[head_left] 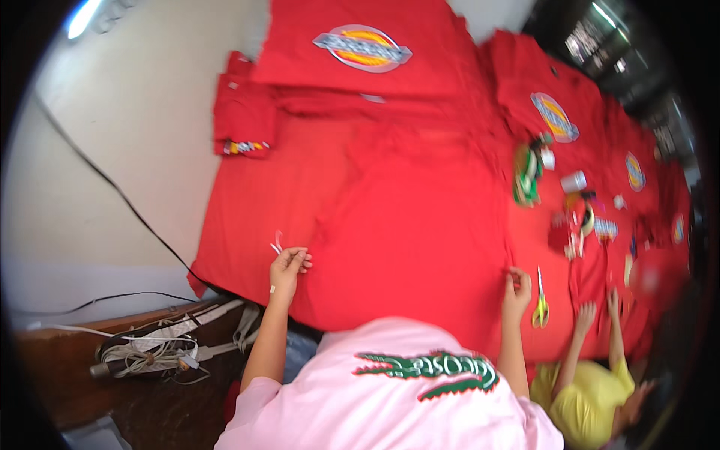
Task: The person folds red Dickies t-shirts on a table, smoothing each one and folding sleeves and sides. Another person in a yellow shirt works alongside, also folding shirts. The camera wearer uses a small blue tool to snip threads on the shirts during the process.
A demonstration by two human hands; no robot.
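A plain red T-shirt [420, 225] lies spread flat on the red-covered table in front of me. My left hand [291, 265] is by its left edge, fingers curled closed around a small tool with thin pale tips [277, 246]; it looks like small scissors or snips, mostly hidden by the fingers. On the opposite side, my right hand [517, 286] has its fingertips pinched together at the shirt's right edge. Just right of that hand lies a pair of yellow-handled scissors [540, 306].
Red shirts with oval prints [363, 49] lie across the table's far side, beside a folded red bundle [244, 124]. A green item [527, 176] and tape rolls [587, 219] sit at right. A co-worker in yellow [585, 401] works there. Tangled cables [150, 349] lie lower left.
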